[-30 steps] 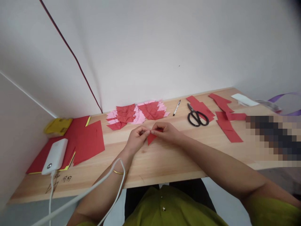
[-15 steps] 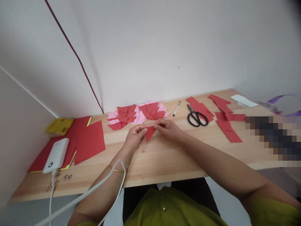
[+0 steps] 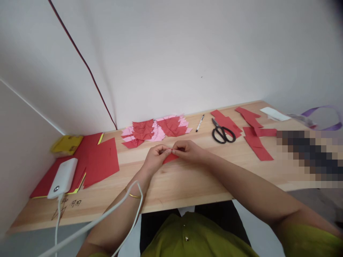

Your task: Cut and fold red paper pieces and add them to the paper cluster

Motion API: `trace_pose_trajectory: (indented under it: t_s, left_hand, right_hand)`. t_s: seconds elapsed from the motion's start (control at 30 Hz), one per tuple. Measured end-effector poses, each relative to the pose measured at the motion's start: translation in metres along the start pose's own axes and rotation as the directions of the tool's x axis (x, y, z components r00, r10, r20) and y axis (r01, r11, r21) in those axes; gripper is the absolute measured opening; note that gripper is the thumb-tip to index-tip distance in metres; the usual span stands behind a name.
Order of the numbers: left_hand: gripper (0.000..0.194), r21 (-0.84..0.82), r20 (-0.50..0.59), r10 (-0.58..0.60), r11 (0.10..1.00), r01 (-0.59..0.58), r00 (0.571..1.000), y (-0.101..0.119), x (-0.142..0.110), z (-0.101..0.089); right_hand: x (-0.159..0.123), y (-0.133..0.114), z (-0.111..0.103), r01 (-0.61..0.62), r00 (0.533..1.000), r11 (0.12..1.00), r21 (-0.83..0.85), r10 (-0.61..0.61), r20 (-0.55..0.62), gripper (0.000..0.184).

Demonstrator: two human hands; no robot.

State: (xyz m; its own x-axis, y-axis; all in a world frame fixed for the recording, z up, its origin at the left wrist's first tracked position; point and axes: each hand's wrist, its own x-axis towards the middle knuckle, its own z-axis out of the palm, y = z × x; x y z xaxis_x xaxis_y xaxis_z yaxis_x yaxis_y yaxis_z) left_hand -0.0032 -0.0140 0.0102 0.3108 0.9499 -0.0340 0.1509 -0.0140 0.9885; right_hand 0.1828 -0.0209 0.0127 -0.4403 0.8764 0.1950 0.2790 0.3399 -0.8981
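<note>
Red paper piece [image 3: 170, 158] clamped in left hand [image 3: 157, 157] and right hand [image 3: 190, 151] grips; yellow printed packet [image 3: 66, 144], contents hidden, overlaps red paper sheets [image 3: 103, 160].

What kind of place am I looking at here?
Probably a small papercraft workspace: a wooden table against a plain wall, with black-handled scissors and folded red and pink paper pieces on it.

Red paper [image 3: 170, 159] between pinched fingers [image 3: 180, 153]; scissors [image 3: 218, 125] nearby
</note>
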Motion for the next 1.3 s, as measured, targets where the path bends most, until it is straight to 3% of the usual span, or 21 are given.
trace_pose_trajectory:
  t_s: [0.17,0.3,0.5,0.73,0.87,1.13,1.2,1.3]
  left_hand:
    - [0.026,-0.003,-0.016,-0.009,1.000,0.009,1.000,-0.002,0.001,-0.002]
    - [0.025,-0.012,-0.029,0.009,1.000,-0.009,1.000,-0.006,0.003,-0.004]
    - [0.019,0.159,0.007,0.113,0.981,-0.113,0.994,0.001,0.001,-0.001]
    - [0.012,0.143,-0.006,0.123,0.982,-0.121,0.992,0.007,-0.001,0.003]
    - [0.009,0.134,-0.039,0.115,0.985,-0.109,0.993,0.008,-0.001,0.002]
    - [0.012,0.137,-0.196,0.187,0.977,-0.162,0.962,0.002,0.005,-0.012]
    - [0.014,0.075,-0.206,0.186,0.982,-0.174,0.961,0.002,0.005,-0.012]
    - [0.018,-0.037,-0.137,0.122,0.991,-0.128,0.983,0.002,0.003,-0.007]
  right_hand:
    - [0.004,0.004,-0.004,-0.005,0.989,1.000,0.028,0.009,-0.148,0.028]
    - [0.004,0.005,-0.005,-0.017,0.992,0.996,0.086,0.028,-0.124,0.025]
    - [0.004,0.004,-0.002,0.003,0.988,0.996,0.086,0.011,-0.155,0.020]
    - [0.004,0.004,0.006,0.046,0.989,0.995,0.092,-0.033,-0.143,0.019]
    - [0.004,0.003,0.002,0.039,0.974,0.997,0.065,-0.024,-0.224,0.021]
    - [0.004,0.005,-0.021,-0.006,0.906,0.967,0.256,0.114,-0.408,0.027]
    - [0.004,0.006,-0.022,-0.016,0.904,0.959,0.283,0.135,-0.406,0.027]
    - [0.004,0.008,-0.018,-0.031,0.938,0.954,0.297,0.130,-0.322,0.028]
